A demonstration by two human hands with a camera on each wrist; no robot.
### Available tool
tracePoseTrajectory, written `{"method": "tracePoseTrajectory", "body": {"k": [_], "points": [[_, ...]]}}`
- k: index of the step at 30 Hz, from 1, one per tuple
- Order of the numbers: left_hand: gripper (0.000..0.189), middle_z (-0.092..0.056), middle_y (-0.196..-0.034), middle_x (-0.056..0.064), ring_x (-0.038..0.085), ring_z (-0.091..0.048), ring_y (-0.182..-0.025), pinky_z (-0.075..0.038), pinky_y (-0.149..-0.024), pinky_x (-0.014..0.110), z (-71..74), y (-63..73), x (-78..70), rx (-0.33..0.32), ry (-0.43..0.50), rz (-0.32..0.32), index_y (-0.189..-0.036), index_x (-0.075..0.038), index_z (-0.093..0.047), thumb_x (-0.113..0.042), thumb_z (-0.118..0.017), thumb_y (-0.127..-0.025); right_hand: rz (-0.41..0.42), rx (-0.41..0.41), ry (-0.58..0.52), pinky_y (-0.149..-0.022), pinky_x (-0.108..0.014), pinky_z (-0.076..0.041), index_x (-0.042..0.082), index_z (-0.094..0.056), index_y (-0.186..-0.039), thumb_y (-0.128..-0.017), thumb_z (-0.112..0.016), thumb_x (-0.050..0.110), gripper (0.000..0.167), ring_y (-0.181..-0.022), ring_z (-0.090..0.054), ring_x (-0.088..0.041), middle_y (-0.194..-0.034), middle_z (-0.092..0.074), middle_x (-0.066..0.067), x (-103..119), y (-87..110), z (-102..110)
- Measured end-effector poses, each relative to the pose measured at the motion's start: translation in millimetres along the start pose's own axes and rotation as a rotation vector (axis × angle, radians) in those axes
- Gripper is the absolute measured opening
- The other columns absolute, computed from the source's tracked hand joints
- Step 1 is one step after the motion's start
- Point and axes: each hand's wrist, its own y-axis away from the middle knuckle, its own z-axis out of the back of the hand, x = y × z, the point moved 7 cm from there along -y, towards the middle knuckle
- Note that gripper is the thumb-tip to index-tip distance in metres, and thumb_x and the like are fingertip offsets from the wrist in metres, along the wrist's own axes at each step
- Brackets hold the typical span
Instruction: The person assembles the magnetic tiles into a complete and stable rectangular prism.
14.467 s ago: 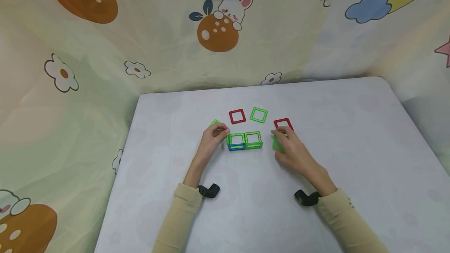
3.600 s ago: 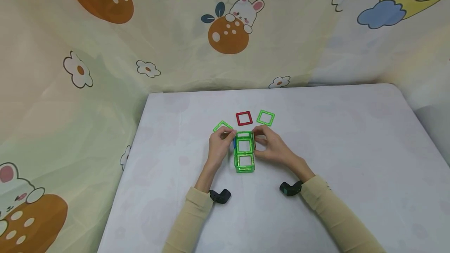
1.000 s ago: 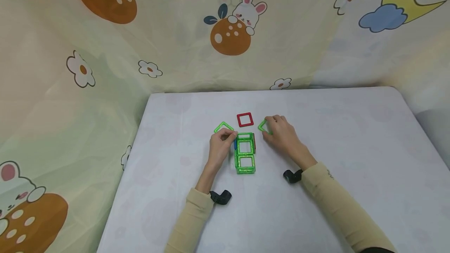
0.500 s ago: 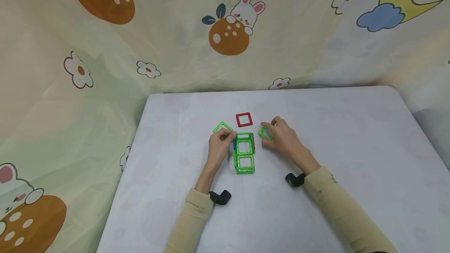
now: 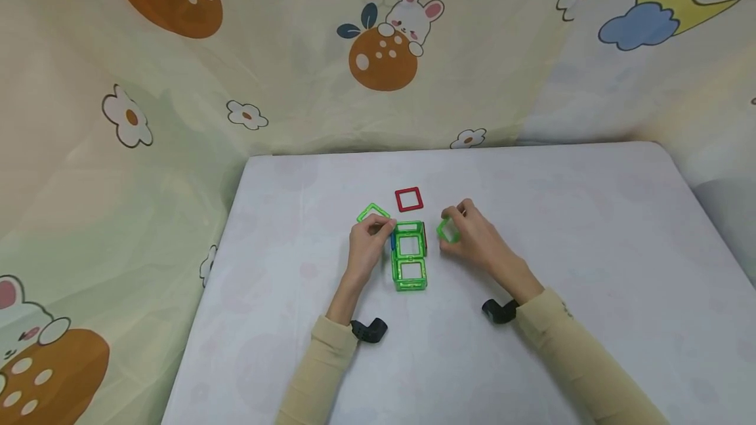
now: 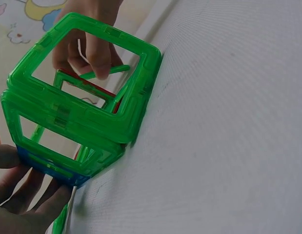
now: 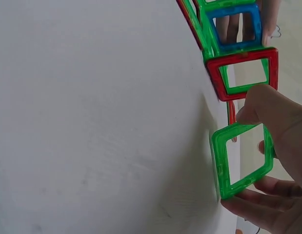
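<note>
A green magnetic-tile block [image 5: 409, 258], built from square frames, stands mid-table. My left hand [image 5: 367, 244] holds its far left corner, fingers on a blue tile [image 6: 48, 168] in the left wrist view. On the block's right side is a red tile [image 7: 273, 68]. My right hand [image 5: 481, 241] pinches a loose green square tile [image 7: 220, 158] between thumb and fingers, just right of the block and apart from it. In the right wrist view this tile is tilted, its lower corner close to the tabletop.
Behind the block lies a loose red square tile [image 5: 411, 209]. Another green tile [image 5: 363, 212] lies beyond my left fingertips, partly hidden by them. The white table [image 5: 579, 228] ends at a patterned cloth backdrop [image 5: 295, 71].
The block has turned lengthwise and gained a red tile on its right side. My right hand has taken the green tile from the back and drawn it nearer. My left hand stays put lately.
</note>
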Motion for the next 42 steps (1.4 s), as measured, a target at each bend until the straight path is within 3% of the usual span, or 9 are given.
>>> {"method": "tracePoseTrajectory", "body": {"k": [6, 12, 18, 31, 42], "points": [[0.017, -0.072, -0.107, 0.004, 0.017, -0.066, -0.097, -0.050, -0.083, 0.028, 0.1, 0.0, 0.0, 0.002, -0.001, -0.004, -0.101, -0.011, -0.076, -0.027, -0.071, -0.097, 0.022, -0.005, -0.019, -0.077, -0.041, -0.058, 0.008, -0.060, -0.117, -0.079, -0.083, 0.015, 0.045, -0.090, -0.060, -0.028, -0.111, -0.052, -0.016, 5.8, 7.9, 1.5], [0.018, -0.072, -0.104, 0.003, 0.017, -0.065, -0.094, -0.049, -0.080, 0.028, -0.2, -1.4, -0.9, 0.001, -0.001, -0.020, -0.100, -0.011, -0.076, -0.028, -0.071, -0.097, 0.135, -0.032, -0.104, -0.078, -0.040, -0.057, 0.007, -0.060, -0.116, -0.077, -0.083, 0.009, 0.045, -0.094, -0.060, -0.027, -0.112, -0.052, -0.014, 14.6, 17.8, 4.6], [0.018, -0.072, -0.103, 0.003, 0.016, -0.065, -0.094, -0.049, -0.081, 0.029, -0.2, -1.7, 0.5, -0.001, 0.000, -0.020, -0.099, -0.010, -0.075, -0.028, -0.072, -0.097, 0.252, -0.009, -0.198, -0.084, -0.041, -0.057, 0.005, -0.061, -0.113, -0.075, -0.083, 0.004, 0.044, -0.101, -0.061, -0.024, -0.114, -0.052, -0.011, 19.0, 27.7, 2.4], [0.018, -0.071, -0.104, 0.004, 0.017, -0.064, -0.095, -0.048, -0.081, 0.029, 0.1, -2.7, 1.5, 0.004, -0.004, -0.011, -0.100, -0.010, -0.075, -0.027, -0.071, -0.097, 0.371, -0.043, -0.273, -0.086, -0.041, -0.059, 0.004, -0.063, -0.107, -0.069, -0.088, 0.003, 0.045, -0.104, -0.060, -0.020, -0.113, -0.055, -0.007, 28.4, 38.6, -0.4], [0.018, -0.071, -0.105, 0.005, 0.017, -0.064, -0.095, -0.048, -0.079, 0.027, 0.0, -2.0, 0.8, 0.000, -0.008, -0.016, -0.101, -0.009, -0.075, -0.026, -0.071, -0.097, 0.429, -0.045, -0.289, -0.093, -0.023, -0.053, 0.005, -0.063, -0.109, -0.072, -0.086, 0.007, 0.044, -0.108, -0.056, -0.019, -0.114, -0.056, -0.007, 40.3, 51.0, -7.2]]}}
